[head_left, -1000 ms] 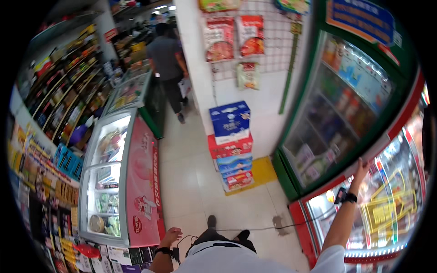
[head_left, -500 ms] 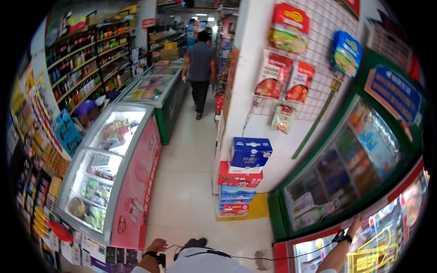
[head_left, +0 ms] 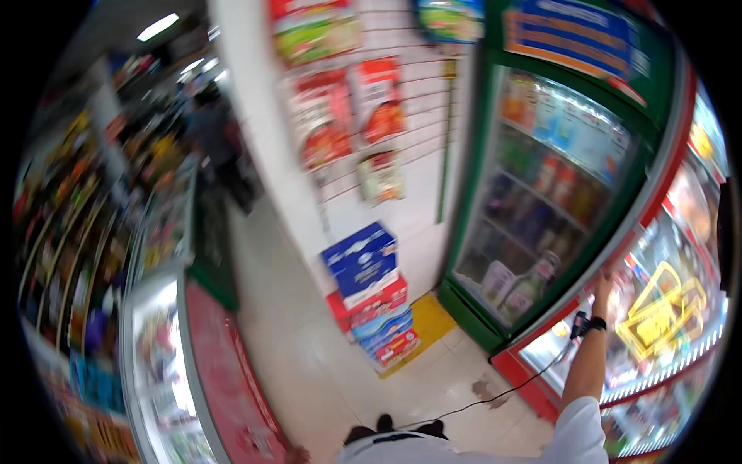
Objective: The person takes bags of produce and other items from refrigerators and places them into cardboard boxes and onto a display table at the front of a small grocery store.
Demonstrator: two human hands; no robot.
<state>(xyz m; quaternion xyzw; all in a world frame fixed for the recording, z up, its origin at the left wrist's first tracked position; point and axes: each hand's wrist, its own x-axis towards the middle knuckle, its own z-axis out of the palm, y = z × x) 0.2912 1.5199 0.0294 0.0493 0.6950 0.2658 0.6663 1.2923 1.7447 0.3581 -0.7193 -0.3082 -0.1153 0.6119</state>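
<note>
My right hand [head_left: 604,284] is raised to the edge of a red display fridge [head_left: 581,295] at the right, its fingers on the rim. A band with a small black device [head_left: 578,326] is on that wrist, with a cable running down. Behind the fridge's glass are lit goods and yellow graphics [head_left: 659,313]. Beside it stands a green glass-door fridge [head_left: 481,319] with bottles and cartons. My left hand [head_left: 297,454] just shows at the bottom edge, blurred, its fingers hard to make out.
Stacked boxes [head_left: 363,263] stand on a yellow patch by a white pillar [head_left: 259,124] hung with packets. Chest freezers [head_left: 224,363] and shelves [head_left: 77,255] line the left. A person in grey [head_left: 216,135] is in the aisle [head_left: 274,301] beyond.
The view has tilted and swung right since half a second ago, and is blurred. My left hand has dropped nearly out of view. The person in grey has moved farther off than one second ago.
</note>
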